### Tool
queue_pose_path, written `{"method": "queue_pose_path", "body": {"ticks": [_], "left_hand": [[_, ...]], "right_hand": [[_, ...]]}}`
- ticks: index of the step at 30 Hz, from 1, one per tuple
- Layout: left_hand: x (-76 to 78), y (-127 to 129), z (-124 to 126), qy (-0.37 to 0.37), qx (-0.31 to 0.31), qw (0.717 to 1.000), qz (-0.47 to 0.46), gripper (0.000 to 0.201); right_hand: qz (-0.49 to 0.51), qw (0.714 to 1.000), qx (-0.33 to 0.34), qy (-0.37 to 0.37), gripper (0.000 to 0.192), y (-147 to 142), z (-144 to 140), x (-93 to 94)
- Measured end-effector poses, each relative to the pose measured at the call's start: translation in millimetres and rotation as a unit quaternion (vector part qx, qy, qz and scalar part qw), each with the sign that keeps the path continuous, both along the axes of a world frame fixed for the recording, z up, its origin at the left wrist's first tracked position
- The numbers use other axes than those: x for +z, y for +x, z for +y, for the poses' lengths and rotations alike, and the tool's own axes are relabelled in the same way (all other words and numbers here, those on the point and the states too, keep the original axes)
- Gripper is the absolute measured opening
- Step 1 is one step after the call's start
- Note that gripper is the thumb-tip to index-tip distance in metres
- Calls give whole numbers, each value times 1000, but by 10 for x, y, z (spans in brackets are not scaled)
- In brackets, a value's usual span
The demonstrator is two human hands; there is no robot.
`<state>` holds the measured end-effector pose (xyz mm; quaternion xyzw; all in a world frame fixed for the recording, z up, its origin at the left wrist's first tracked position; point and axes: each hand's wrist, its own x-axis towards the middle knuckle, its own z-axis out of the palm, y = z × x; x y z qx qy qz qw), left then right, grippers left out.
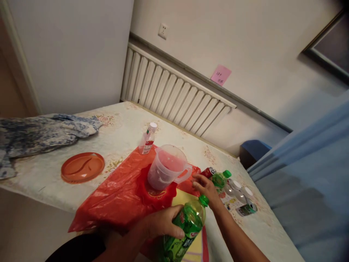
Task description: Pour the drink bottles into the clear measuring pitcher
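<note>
My left hand (163, 223) is wrapped around a green drink bottle (185, 231), which leans to the right with its green cap on. My right hand (205, 186) is above the table beyond that bottle, its fingers loosely bent and apart, with nothing visible in them. Just left of its fingertips is the handle of a translucent plastic measuring jug (167, 167). Pinkish colour shows inside the jug, which sits on a red scalloped dish (143, 182). Under the dish spreads a red plastic bag (109, 198).
A clear bottle with a white cap (147, 139) stands behind the jug. On the left are an orange plate (82, 167) and bunched patterned cloth (46, 134). To the right are a red can (207, 172), another green bottle (219, 181), clear bottles (233, 187) and a green can (247, 209).
</note>
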<state>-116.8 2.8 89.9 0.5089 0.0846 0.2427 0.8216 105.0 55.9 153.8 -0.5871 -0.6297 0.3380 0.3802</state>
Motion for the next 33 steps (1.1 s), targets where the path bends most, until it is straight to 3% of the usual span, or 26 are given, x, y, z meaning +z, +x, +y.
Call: {"method": "queue_pose_path", "body": {"ticks": [3, 6, 14, 19, 25, 30, 33], "left_hand": [[-3, 12, -1, -17, -7, 999, -28, 68], [9, 19, -11, -39, -17, 997, -65, 67], [106, -63, -62, -95, -23, 991, -91, 58], [118, -96, -6, -59, -46, 993, -88, 63], [281, -140, 44, -33, -96, 986, -130, 69], [361, -192, 168, 41, -22, 991, -128, 77], [326, -219, 293, 39, 44, 989, -133, 83]], "right_hand": [[108, 993, 54, 4, 46, -167, 145, 97], [163, 980, 110, 5, 37, -363, 230, 83], [277, 951, 135, 10, 40, -738, 306, 80], [306, 948, 71, 44, 43, -860, 276, 245], [299, 944, -20, 141, 40, -759, 184, 647], [281, 935, -66, 207, 45, -539, 96, 998], [265, 932, -92, 230, 43, -417, 26, 1157]]}}
